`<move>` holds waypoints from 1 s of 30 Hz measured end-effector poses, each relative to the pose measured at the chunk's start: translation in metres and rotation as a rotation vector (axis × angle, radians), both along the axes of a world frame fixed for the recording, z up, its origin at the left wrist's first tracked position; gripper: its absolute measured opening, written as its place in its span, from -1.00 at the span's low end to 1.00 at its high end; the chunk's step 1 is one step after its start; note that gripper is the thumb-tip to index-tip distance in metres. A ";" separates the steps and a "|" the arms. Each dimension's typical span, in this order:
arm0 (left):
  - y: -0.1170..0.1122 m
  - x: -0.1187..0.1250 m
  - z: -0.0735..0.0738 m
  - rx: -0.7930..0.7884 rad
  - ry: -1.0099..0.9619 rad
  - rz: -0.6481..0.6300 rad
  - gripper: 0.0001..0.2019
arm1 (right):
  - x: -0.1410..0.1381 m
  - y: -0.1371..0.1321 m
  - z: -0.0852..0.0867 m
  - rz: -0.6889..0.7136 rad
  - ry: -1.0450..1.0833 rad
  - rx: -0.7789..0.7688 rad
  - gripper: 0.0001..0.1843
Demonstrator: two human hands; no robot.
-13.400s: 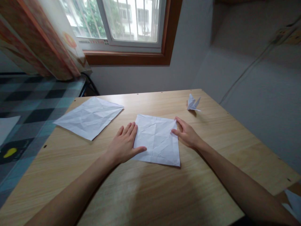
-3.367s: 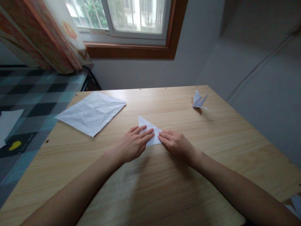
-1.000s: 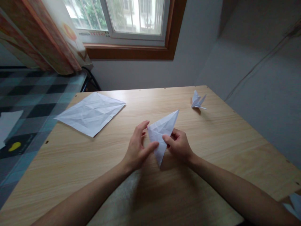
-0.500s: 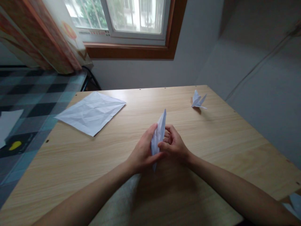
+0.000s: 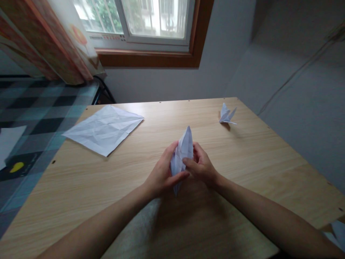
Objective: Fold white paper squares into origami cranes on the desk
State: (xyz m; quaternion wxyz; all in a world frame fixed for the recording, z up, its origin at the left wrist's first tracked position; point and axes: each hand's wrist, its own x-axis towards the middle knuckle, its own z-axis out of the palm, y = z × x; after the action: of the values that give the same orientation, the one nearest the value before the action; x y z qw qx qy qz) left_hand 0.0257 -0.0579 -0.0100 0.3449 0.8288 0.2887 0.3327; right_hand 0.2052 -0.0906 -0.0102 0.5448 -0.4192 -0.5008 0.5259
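A folded white paper (image 5: 185,147), long and pointed at its upper and lower ends, is held between my two hands above the table. My left hand (image 5: 164,172) grips its left side, with the thumb lying across the lower part. From the right, my right hand (image 5: 202,163) pinches the paper, its thumb on the near face and its fingers bent behind. The fingertips behind the paper are partly hidden. Farther off to the right stands a small folded paper crane (image 5: 226,114).
A creased square paper sheet (image 5: 105,129) lies flat at the table's far left, one corner past the edge. The wooden table (image 5: 256,158) reaches toward the wall below the window (image 5: 156,18). On the left is a checkered cloth (image 5: 61,100) with another white sheet (image 5: 9,142).
The folded paper has turned so that more of its broad face shows. My right thumb and fingers have shifted slightly on it. The sheet and the crane have stayed put.
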 end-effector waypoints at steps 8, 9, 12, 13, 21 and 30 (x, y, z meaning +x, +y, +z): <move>-0.011 0.003 0.001 0.202 0.161 -0.116 -0.11 | -0.003 -0.004 -0.006 -0.372 -0.249 -0.010 -0.62; -0.012 0.004 0.001 0.217 0.164 -0.131 -0.10 | -0.003 -0.004 -0.006 -0.386 -0.266 -0.009 -0.62; -0.012 0.004 0.002 0.213 0.129 -0.116 -0.13 | -0.002 -0.005 -0.007 -0.394 -0.336 0.013 -0.66; -0.011 0.003 0.003 0.202 0.108 -0.091 -0.15 | -0.002 -0.004 -0.007 -0.396 -0.367 0.023 -0.68; 0.010 -0.009 0.003 0.118 -0.019 0.104 -0.44 | 0.020 0.008 0.000 -0.220 -0.551 0.273 -0.70; 0.029 -0.026 0.006 0.302 0.291 -0.024 -0.56 | 0.058 0.018 -0.012 0.111 -0.963 0.564 -0.53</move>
State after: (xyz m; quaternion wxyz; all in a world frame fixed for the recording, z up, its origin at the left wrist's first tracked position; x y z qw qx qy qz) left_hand -0.0007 -0.0285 -0.0038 0.1753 0.9138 0.2724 0.2451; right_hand 0.2637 -0.0722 -0.0222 0.3172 -0.4229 -0.8357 0.1486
